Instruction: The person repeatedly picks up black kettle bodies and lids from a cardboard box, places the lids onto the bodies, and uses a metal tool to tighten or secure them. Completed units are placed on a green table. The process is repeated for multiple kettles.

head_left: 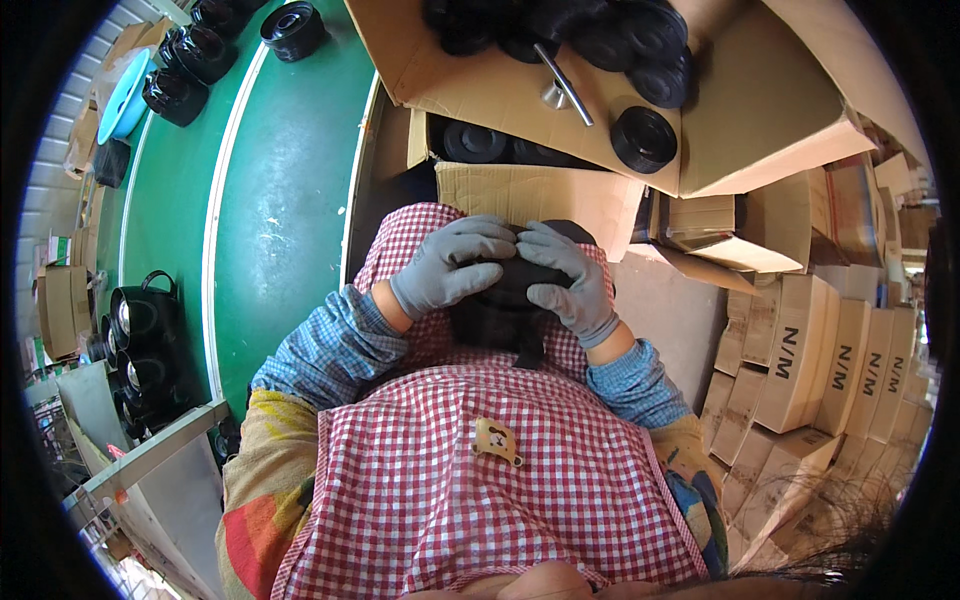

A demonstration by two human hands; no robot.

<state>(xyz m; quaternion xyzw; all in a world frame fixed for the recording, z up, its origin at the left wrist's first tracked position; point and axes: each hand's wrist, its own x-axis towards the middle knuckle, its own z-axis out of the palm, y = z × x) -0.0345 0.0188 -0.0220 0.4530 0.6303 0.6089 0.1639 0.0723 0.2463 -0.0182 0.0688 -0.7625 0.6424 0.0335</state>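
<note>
Over my lap, both hands in grey gloves grip a dark, round black part (512,287) from its two sides. My left hand (447,266) curls its fingers over the upper left of the part, and my right hand (572,277) wraps round its right side. The gloves cover much of the part, so its exact kind cannot be made out. Below it hangs a blurred black piece (498,328); whether it belongs to the part is unclear. The red-and-white checked apron (490,520) spreads beneath my hands.
Ahead, an open cardboard box (760,110) holds several black round parts, with a metal-rod tool (565,85) and a black ring-shaped part (643,140) on its flap. A green work surface (285,200) at left carries black housings (175,95). Cartons (800,350) stack up at right.
</note>
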